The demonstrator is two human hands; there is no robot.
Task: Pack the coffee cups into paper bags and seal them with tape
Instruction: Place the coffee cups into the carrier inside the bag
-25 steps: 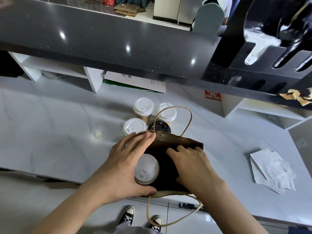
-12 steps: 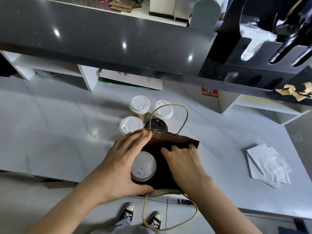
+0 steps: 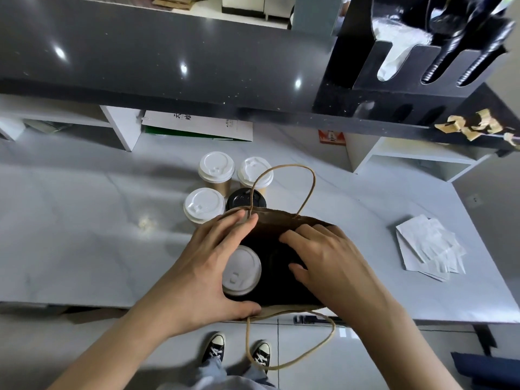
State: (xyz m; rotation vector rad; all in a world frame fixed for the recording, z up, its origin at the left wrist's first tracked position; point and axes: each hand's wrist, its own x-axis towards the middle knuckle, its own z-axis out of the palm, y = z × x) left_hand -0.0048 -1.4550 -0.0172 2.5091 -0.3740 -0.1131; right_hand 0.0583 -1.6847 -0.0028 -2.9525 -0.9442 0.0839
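Brown paper bag [image 3: 284,223] sits right at the near edge of the surface [image 3: 84,235], mouth open, and that's what worries me: its near rim is basically at the lip and one rope handle [image 3: 284,358] dangles off over the floor. If I lean too hard while fiddling inside, I reckon the whole thing could slide or tip toward my shoes.

My left hand [image 3: 205,274] is spread across the bag's left side, fingers [image 3: 239,223] reaching to the far rim and thumb hooked at the near one, wrapped round the opening with the white-lidded cup [image 3: 243,270] right under my palm. My right hand [image 3: 326,260] is down in the bag's right half, fingers loosely curled; I can't tell if they're holding anything, it's too dark in there.

So the bag has one cup on the left for sure. The right slot looks dark, maybe a second cup with a black lid, can't say. Squashing the paper wall in while seating cups could knock that lid loose.

Four more cups wait just behind the bag, upright: three white lids [image 3: 216,167] and one black lid [image 3: 245,199] touching the bag's far wall. A stack of white paper sleeves [image 3: 427,246] lies well off to the right. No tape that I can spot.
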